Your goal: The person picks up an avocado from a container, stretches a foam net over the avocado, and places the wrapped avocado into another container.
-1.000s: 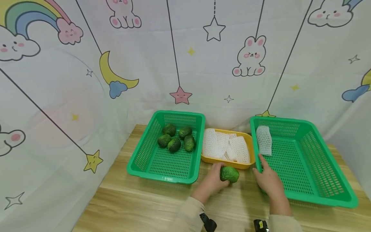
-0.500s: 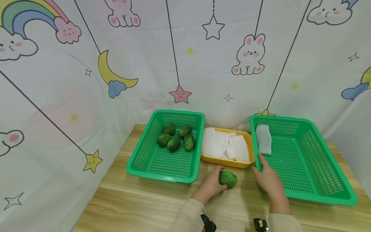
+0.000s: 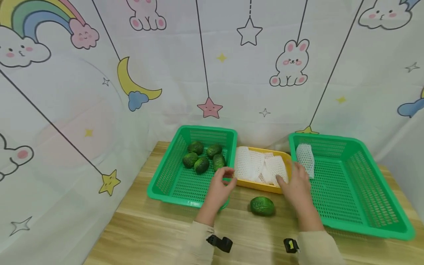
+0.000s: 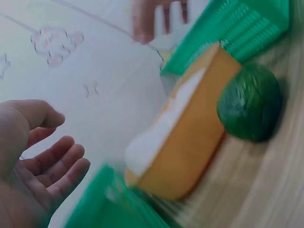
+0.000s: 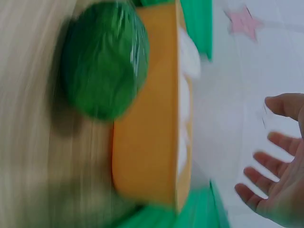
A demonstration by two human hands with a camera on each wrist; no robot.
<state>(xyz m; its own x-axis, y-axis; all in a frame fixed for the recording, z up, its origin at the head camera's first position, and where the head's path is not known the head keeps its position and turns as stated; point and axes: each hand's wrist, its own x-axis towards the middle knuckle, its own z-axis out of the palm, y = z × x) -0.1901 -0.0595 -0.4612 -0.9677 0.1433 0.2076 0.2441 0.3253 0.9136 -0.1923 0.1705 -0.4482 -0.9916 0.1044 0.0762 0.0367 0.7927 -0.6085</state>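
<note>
Wrinkled oval green fruit [image 3: 262, 206] on wood-grain table [image 3: 149, 228], left hand [image 3: 220, 186] and right hand [image 3: 297, 187] nearby, fingers loosely apart.

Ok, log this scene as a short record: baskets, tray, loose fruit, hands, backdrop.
Left basket: green, holding five dark green fruits
Tray: yellow-orange, between the baskets, holding white mesh sleeves; exact count unclear
Right basket: green, one white mesh sleeve along its left side
Loose fruit: one, green, lying on the wooden table in front of the tray
Left hand: holding nothing, fingers loosely bent, by the left basket's right side
Right hand: holding nothing, near the tray's right end
Backdrop: white cloth with cartoon prints
</note>
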